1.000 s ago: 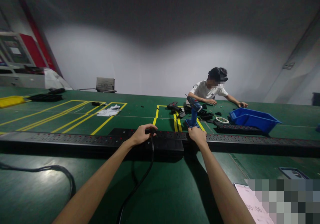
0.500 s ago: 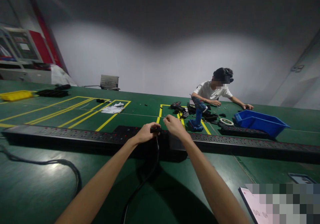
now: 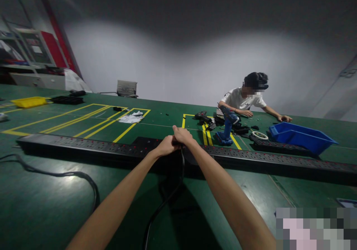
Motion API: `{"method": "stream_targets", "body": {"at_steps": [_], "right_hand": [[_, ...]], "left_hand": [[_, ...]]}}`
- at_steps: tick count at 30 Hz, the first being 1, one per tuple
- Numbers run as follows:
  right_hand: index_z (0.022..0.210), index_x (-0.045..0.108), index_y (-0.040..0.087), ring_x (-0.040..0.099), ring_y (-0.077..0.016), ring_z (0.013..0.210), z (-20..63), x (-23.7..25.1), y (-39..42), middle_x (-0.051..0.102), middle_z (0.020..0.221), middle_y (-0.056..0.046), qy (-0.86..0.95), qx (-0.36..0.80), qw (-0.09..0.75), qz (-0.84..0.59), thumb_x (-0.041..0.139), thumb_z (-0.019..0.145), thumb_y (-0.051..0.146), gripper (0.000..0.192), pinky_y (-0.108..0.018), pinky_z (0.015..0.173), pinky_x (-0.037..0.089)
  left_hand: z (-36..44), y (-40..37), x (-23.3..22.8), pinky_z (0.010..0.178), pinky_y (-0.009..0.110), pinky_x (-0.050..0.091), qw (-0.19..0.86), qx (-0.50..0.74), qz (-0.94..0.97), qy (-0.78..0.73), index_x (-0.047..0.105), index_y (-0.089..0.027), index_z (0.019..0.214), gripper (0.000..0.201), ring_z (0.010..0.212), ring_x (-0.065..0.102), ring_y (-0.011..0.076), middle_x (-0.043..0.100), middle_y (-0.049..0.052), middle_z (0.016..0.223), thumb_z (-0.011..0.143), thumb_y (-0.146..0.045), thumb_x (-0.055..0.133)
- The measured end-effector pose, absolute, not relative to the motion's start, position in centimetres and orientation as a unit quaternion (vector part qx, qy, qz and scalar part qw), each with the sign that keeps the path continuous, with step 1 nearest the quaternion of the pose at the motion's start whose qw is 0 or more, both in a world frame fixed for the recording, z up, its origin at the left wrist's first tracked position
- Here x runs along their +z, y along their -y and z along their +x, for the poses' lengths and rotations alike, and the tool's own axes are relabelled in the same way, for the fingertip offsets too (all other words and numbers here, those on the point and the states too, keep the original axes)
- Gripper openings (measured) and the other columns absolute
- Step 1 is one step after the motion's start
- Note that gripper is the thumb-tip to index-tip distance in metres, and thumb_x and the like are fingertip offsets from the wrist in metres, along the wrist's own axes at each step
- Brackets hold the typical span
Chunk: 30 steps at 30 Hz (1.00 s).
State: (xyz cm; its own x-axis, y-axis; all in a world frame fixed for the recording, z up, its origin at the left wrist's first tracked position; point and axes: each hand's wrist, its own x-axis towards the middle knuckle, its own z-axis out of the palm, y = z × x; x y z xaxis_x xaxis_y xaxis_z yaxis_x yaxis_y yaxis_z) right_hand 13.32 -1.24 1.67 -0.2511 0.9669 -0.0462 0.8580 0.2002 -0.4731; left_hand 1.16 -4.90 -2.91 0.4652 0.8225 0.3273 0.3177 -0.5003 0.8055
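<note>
Currently both hands meet at the black plug: left hand (image 3: 166,146) fingers curled around plug (image 3: 177,143), right hand (image 3: 182,135) fingers pressed over it, above power strip (image 3: 83,146) on tabletop (image 3: 55,205).

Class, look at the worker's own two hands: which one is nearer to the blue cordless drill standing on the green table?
Right. The right hand lies on the drill side; the left hand sits just beyond it, farther away.

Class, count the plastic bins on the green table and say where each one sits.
2. A blue bin stands at the right, near the seated person's outstretched hand. A yellow bin lies at the far left. Others may be out of view.
</note>
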Motion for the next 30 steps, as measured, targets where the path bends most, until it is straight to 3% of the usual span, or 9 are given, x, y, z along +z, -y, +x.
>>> {"method": "stream_targets", "body": {"at_steps": [5,12,17,20,24,30], "right_hand": [[0.119,0.06,0.006,0.052,-0.0324,0.12,13.4,0.9,0.9,0.056,0.127,-0.023,0.729,0.23,0.15,-0.627,0.005,0.094,0.062,0.083,-0.044,0.099,0.039],[0.117,0.061,0.005,0.051,-0.0318,0.121,13.7,-0.3,0.1,0.056,0.126,-0.023,0.712,0.244,0.182,-0.633,0.01,0.097,0.055,0.074,-0.042,0.099,0.039],[0.115,0.06,0.01,0.053,-0.0304,0.118,13.8,-0.4,-0.1,0.058,0.126,-0.02,0.715,0.244,0.185,-0.629,0.017,0.098,0.044,0.058,-0.04,0.097,0.041],[0.124,0.053,0.01,0.056,-0.0293,0.115,14.0,-0.6,-0.3,0.057,0.126,-0.02,0.708,0.245,0.189,-0.635,0.024,0.096,0.037,0.049,-0.038,0.091,0.045],[0.138,0.038,0.01,0.056,-0.0263,0.115,14.3,-1.3,-0.8,0.055,0.129,-0.019,0.699,0.244,0.196,-0.643,0.03,0.092,0.031,0.051,-0.033,0.09,0.047],[0.136,0.043,0.012,0.054,-0.0263,0.119,14.7,-2.1,-1.1,0.054,0.132,-0.018,0.711,0.227,0.195,-0.636,0.034,0.09,0.028,0.049,-0.034,0.093,0.045]], "left_hand": [[1.3,4.9,-3.1,0.08,0.036,0.053,0.363,0.381,0.779,-0.341,0.066,-0.011,0.098,0.029,0.085,0.067,0.0218,0.072,0.008,0.094,0.07,-0.018,0.067],[1.3,5.0,-3.2,0.081,0.038,0.053,0.374,0.414,0.742,-0.372,0.05,-0.014,0.121,0.062,0.091,0.067,0.0238,0.069,0.01,0.104,0.064,-0.016,0.073],[1.2,4.8,-3.6,0.079,0.037,0.053,0.379,0.42,0.734,-0.376,0.045,-0.014,0.122,0.064,0.091,0.068,0.0248,0.07,0.01,0.1,0.065,-0.018,0.073],[1.2,4.7,-3.9,0.079,0.037,0.052,0.375,0.419,0.736,-0.377,0.046,-0.014,0.118,0.06,0.091,0.068,0.0252,0.07,0.01,0.097,0.065,-0.02,0.074],[1.2,4.7,-4.0,0.077,0.036,0.051,0.375,0.418,0.734,-0.382,0.046,-0.014,0.114,0.059,0.089,0.068,0.0251,0.07,0.01,0.096,0.063,-0.02,0.076],[1.3,5.2,-3.6,0.077,0.035,0.05,0.372,0.416,0.739,-0.376,0.041,-0.015,0.12,0.066,0.088,0.067,0.0239,0.07,0.009,0.092,0.064,-0.018,0.075]]}}
